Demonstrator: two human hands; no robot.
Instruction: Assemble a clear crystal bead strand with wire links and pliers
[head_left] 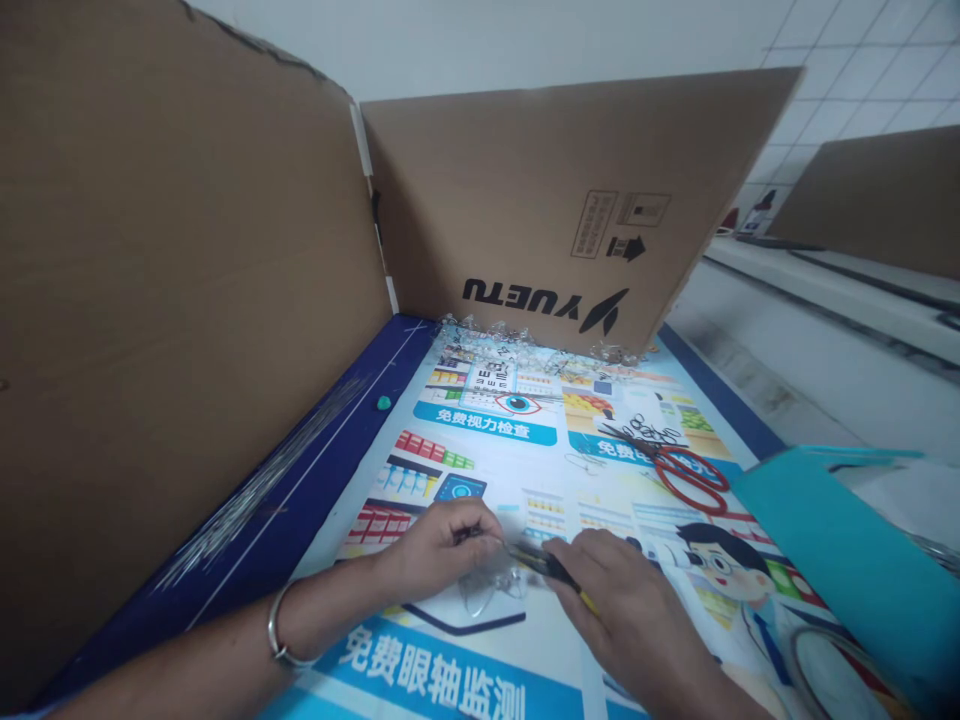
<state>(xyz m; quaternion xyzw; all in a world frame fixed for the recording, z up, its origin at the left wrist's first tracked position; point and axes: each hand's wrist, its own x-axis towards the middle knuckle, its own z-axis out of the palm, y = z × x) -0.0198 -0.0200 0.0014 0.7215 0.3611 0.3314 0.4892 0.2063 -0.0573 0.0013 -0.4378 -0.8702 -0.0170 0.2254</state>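
Item: left hand [442, 545], 1. Thumb and fingers pinched together on a thin, clear-looking wiry piece [484, 590], which hangs just below your fingertips. Its exact form is blurred.

Item: right hand [611, 600], 1. Your fingers are wrapped around the pliers [555, 572], dark with a yellow handle, nose pointing at your left fingertips. Whether the nose grips the piece cannot be told.

Location of work: low over the printed sheet [551, 690] on the counter [360, 440], between your 2 hands.

Step in hand, by judgement: shaping or nipping the wiry piece at the pinch point.

Next move calls for, by judgement: a firm left pinch close to the plier nose, the nose lined up on the wire, and a measured squeeze from your right hand; a loose pinch could let the piece turn.

Surrounding stock: straight wires [270, 470], 1 bundle, left of the sheet; red-handled scissors [690, 480], 1 pair, beyond your right hand; small wire loops [660, 430], beside the scissors; clear pieces [495, 345], a row along the foot of the far cardboard panel [510, 200].
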